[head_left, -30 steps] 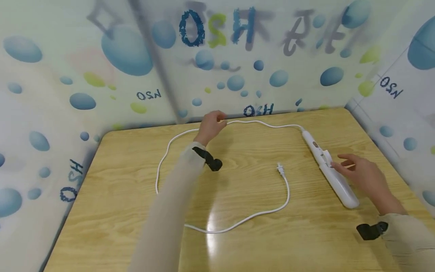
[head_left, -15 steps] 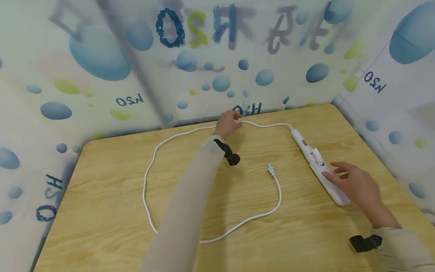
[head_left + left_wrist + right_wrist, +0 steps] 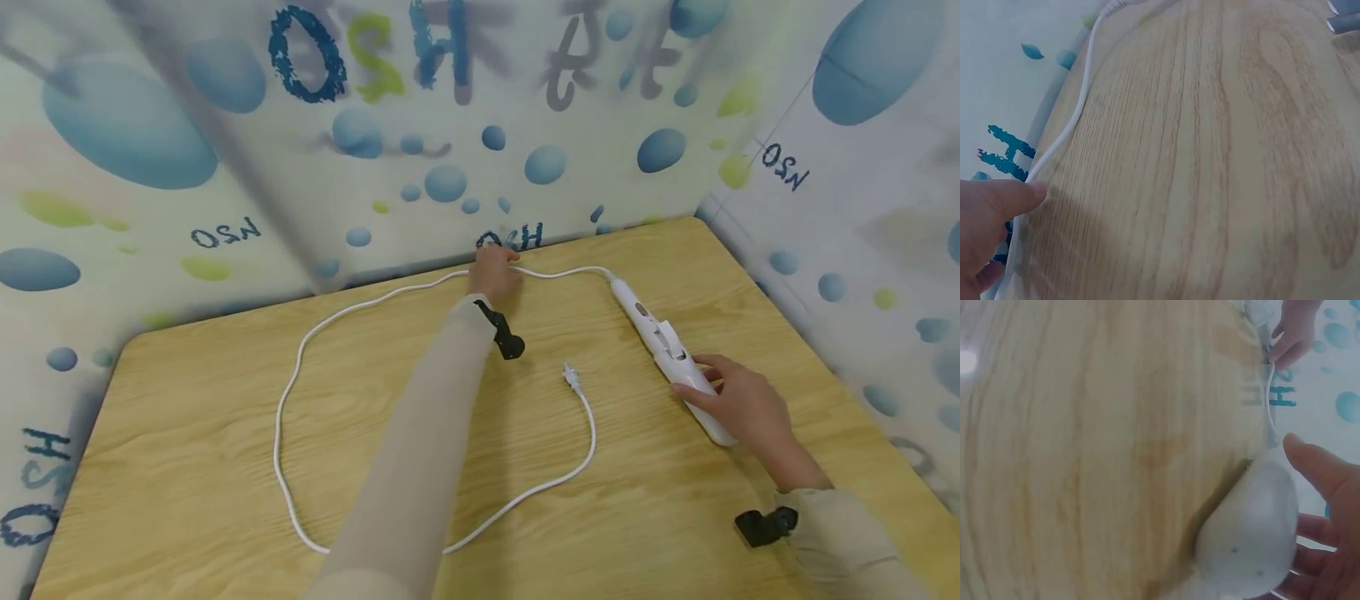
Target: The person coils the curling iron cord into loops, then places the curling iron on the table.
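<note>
A white wand-shaped electric appliance (image 3: 647, 327), much like a hair iron, lies aslant on the right of the table. It has an oval panel and a raised lever on its side. My right hand (image 3: 742, 407) grips its wider end, thumb on one side and fingers on the other. In the right wrist view, its rounded tip (image 3: 1247, 544) hides part of the fingers. A white power cord (image 3: 283, 392) runs from the appliance along the back edge and loops round to a two-pin plug (image 3: 572, 377). My left hand (image 3: 495, 273) pinches the cord near the back edge.
The wooden table (image 3: 202, 433) meets a patterned wall (image 3: 360, 192) at the back and another at the right. My left forearm (image 3: 427, 450) crosses over the near part of the cord loop.
My left hand has moved right along the cord and lowered its fingers onto it. My right hand has moved closer round the appliance's wide end. The head view has shifted right.
</note>
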Available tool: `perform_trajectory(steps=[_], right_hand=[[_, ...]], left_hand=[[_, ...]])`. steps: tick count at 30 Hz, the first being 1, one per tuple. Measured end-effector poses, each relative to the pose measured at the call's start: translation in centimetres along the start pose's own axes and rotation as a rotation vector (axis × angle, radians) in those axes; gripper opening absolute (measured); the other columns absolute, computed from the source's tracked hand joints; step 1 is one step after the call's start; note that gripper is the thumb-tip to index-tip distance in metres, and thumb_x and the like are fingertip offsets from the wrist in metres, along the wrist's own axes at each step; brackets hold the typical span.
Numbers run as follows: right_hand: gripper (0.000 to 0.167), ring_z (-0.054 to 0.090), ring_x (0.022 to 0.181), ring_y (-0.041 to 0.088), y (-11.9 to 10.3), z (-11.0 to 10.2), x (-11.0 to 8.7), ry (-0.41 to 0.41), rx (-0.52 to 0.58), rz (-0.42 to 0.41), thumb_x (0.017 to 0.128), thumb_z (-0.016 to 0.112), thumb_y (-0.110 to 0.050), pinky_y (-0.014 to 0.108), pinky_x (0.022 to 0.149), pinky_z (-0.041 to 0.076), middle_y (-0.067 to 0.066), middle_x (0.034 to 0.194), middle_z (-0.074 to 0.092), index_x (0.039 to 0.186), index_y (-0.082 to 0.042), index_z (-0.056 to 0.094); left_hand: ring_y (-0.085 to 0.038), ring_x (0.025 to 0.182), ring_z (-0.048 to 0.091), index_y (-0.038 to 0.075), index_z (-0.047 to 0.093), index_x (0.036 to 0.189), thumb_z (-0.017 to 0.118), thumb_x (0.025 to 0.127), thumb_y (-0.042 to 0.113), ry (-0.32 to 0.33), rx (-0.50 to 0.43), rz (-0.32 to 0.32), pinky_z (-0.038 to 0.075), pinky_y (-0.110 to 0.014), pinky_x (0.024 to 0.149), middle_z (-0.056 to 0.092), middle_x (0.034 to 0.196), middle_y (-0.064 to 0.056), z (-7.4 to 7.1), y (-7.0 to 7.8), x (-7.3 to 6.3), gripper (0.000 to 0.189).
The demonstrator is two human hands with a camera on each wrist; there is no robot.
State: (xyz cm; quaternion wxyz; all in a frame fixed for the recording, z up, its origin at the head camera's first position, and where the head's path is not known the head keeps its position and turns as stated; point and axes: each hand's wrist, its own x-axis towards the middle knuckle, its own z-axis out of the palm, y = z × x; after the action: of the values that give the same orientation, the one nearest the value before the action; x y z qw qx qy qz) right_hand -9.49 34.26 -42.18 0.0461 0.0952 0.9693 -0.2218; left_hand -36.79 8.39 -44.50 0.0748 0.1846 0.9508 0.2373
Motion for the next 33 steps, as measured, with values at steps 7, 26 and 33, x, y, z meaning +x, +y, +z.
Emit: perform_trajectory(steps=[7,26,33], right_hand=[[0.079,0.058,0.088,0.038,0.2,0.5,0.4,-0.027,0.006,0.003,0.081,0.059,-0.057,0.036,0.057,0.044,0.029,0.109,0.057,0.131,0.003,0.044],[0.065,0.055,0.091,0.045,-0.4,0.0,0.8,0.002,-0.072,-0.064,0.087,0.061,-0.036,0.048,0.063,0.044,0.034,0.112,0.052,0.125,0.015,0.045],[0.060,0.056,0.084,0.041,-0.7,-1.0,1.8,0.025,-0.016,-0.109,0.089,0.061,-0.030,0.049,0.063,0.044,0.036,0.107,0.053,0.123,0.017,0.044]], left_hand=[[-0.017,0.099,0.056,0.016,0.072,0.103,0.065,0.087,0.017,0.019,-0.010,-0.001,0.044,-0.032,0.082,0.065,0.104,0.000,0.3,0.0,0.2,0.017],[-0.017,0.088,0.059,0.008,0.073,0.099,0.066,0.086,0.018,-0.049,-0.273,0.136,0.047,-0.028,0.076,0.067,0.096,-0.005,-2.4,-0.1,-2.2,0.018],[-0.016,0.082,0.056,0.007,0.071,0.101,0.063,0.088,0.018,-0.040,-0.395,0.225,0.045,-0.027,0.071,0.063,0.095,-0.005,-4.8,-0.4,-4.4,0.019]])
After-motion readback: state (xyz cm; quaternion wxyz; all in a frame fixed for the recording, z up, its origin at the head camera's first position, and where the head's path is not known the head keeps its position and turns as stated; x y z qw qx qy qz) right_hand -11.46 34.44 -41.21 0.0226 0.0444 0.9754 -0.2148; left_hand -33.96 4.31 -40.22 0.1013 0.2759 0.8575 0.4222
